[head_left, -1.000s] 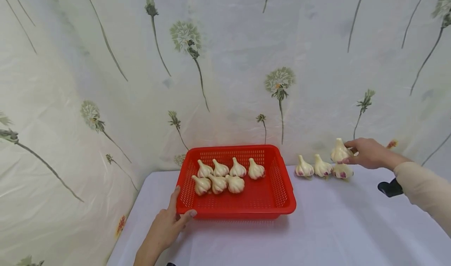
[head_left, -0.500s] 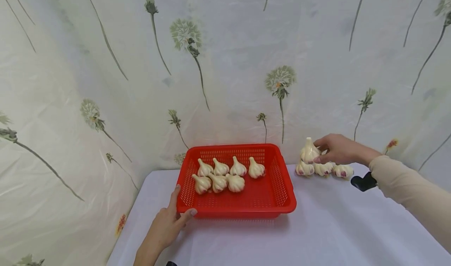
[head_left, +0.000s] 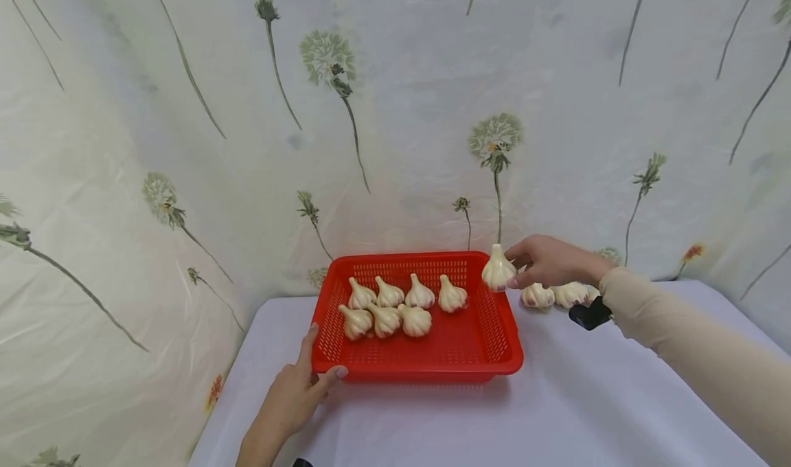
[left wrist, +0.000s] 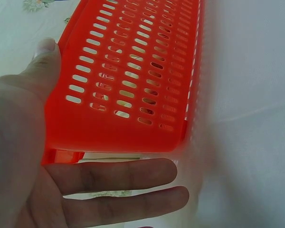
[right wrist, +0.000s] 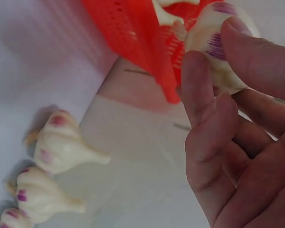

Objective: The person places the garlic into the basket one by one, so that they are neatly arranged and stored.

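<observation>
My right hand point(head_left: 553, 262) pinches a garlic bulb point(head_left: 497, 272) between thumb and fingers, with its neck pointing up. This bulb is at the right rim of the red plastic basket point(head_left: 420, 369), seen from the head. Purple streaks mark its underside in the right wrist view. Several garlic bulbs point(head_left: 387, 321) lie in two rows in the basket's left and middle part. My left hand point(head_left: 290, 395) rests on the basket's near left corner. In the left wrist view, its thumb point(left wrist: 46, 57) touches the basket and two fingers point(left wrist: 118, 175) extend straight beside it.
Right of the basket, a short row of garlic bulbs point(head_left: 537, 295) stands on the white tablecloth point(head_left: 420, 426), partly hidden by the right arm. Behind the table hangs a dandelion-print cloth point(head_left: 408, 123). A black piece point(head_left: 590, 312) is on the right wrist.
My right hand has carried the garlic bulb leftward, from above the row on the table to the basket's right rim. The left hand and the bulbs in the basket have stayed put.
</observation>
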Motion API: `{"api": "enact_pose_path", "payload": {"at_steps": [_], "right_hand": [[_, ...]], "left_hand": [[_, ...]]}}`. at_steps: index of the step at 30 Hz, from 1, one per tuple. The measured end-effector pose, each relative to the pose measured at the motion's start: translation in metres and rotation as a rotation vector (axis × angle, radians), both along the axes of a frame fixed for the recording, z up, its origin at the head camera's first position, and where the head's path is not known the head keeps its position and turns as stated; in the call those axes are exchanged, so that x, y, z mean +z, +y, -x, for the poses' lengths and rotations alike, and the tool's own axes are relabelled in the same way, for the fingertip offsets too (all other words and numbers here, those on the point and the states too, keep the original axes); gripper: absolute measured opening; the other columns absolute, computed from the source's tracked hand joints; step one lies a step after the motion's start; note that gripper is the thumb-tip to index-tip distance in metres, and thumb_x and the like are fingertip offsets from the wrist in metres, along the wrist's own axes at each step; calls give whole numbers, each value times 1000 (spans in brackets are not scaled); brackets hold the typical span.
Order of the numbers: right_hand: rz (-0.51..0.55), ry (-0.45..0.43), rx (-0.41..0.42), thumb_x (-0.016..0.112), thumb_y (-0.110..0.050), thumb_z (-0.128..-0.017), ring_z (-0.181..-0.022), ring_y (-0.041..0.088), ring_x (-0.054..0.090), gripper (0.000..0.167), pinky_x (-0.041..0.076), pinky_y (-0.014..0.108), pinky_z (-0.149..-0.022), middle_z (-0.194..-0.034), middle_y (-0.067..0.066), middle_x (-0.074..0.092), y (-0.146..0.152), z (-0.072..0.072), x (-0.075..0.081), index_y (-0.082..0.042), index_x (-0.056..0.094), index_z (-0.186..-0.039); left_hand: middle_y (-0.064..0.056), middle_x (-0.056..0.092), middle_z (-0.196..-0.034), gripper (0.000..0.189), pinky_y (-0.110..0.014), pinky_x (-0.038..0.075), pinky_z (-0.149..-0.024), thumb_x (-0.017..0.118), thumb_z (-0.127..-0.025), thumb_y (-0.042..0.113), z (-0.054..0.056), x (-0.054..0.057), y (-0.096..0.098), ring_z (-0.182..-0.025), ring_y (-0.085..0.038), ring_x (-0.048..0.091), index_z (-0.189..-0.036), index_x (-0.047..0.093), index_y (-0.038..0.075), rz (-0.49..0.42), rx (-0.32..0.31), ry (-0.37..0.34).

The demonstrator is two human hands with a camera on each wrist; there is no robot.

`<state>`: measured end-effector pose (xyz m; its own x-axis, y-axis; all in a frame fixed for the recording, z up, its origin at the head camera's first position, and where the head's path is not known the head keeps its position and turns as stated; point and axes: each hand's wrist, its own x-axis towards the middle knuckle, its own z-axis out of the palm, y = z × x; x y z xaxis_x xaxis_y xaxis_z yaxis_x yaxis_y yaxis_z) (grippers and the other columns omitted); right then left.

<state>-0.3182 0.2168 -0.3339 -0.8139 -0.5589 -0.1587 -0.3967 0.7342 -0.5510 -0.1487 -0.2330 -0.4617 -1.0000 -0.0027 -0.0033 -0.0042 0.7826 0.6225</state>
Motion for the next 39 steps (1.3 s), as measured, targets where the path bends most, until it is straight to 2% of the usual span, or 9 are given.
{"api": "enact_pose_path", "payload": {"at_steps": [3, 8, 12, 18, 23, 30, 32, 35, 39], "right_hand": [[6, 14, 36, 82, -22, -92, -111, 32, 74, 46, 63, 46, -87, -124, 16, 76, -15, 1, -1, 0, 71, -131], [-32, 49, 85, 84, -19, -90, -100, 25, 73, 38, 63, 42, -85, -112, 10, 79, -41, 2, -7, -1, 74, -122], [-44, 19, 87, 88, -19, -87, -91, 19, 71, 41, 64, 38, -80, -108, 8, 79, -56, 2, -16, -3, 76, -123], [-50, 4, 100, 89, -17, -86, -89, 18, 72, 41, 64, 39, -81, -107, 7, 80, -70, 5, -28, -4, 77, -123], [-93, 17, 97, 91, -20, -84, -80, 16, 67, 40, 62, 33, -74, -96, 3, 79, -80, 8, -32, -5, 79, -120], [-185, 28, 51, 91, -20, -82, -68, 16, 56, 24, 50, 29, -60, -75, 0, 68, -95, 11, -34, -11, 84, -102], [-204, 21, 38, 92, -21, -81, -69, 16, 59, 25, 54, 30, -62, -78, 1, 71, -98, 12, -36, -10, 84, -102], [-224, 2, 21, 94, -22, -79, -78, 18, 64, 37, 61, 33, -68, -92, 5, 77, -103, 13, -41, -6, 83, -110], [-242, -34, -7, 95, -22, -78, -88, 21, 65, 46, 62, 36, -74, -105, 8, 75, -107, 14, -47, -3, 80, -117]], "left_hand": [[8, 63, -65, 103, -30, 44, -63, 65, -95, 68, 0, 1, -1, -62, -8, 58, -170, 19, 15, 1, 4, 2], [8, 63, -65, 101, -31, 45, -63, 66, -96, 65, 0, 1, -1, -62, -8, 59, -169, 18, 15, 0, 6, 4], [9, 64, -65, 99, -31, 45, -64, 67, -97, 61, 0, 0, -2, -61, -7, 59, -169, 19, 15, -1, 0, 11], [10, 62, -63, 97, -32, 45, -64, 68, -98, 59, 1, -1, -1, -60, -7, 58, -169, 19, 15, 9, -8, 17], [8, 61, -64, 101, -32, 44, -63, 66, -96, 65, 2, -1, -1, -61, -9, 57, -170, 19, 15, 15, -1, 5], [7, 60, -65, 100, -32, 45, -62, 67, -96, 64, 2, 0, -1, -62, -11, 57, -169, 19, 16, 26, 11, -7], [6, 61, -65, 100, -32, 45, -62, 67, -96, 64, 3, -1, -1, -62, -11, 57, -169, 19, 16, 25, 10, -7], [6, 60, -65, 101, -32, 45, -62, 66, -96, 65, 3, -2, -2, -63, -12, 56, -169, 19, 16, 26, 11, -8], [5, 59, -65, 102, -32, 46, -63, 65, -95, 68, 4, -3, -2, -64, -13, 56, -169, 19, 15, 32, 9, -4]]}}
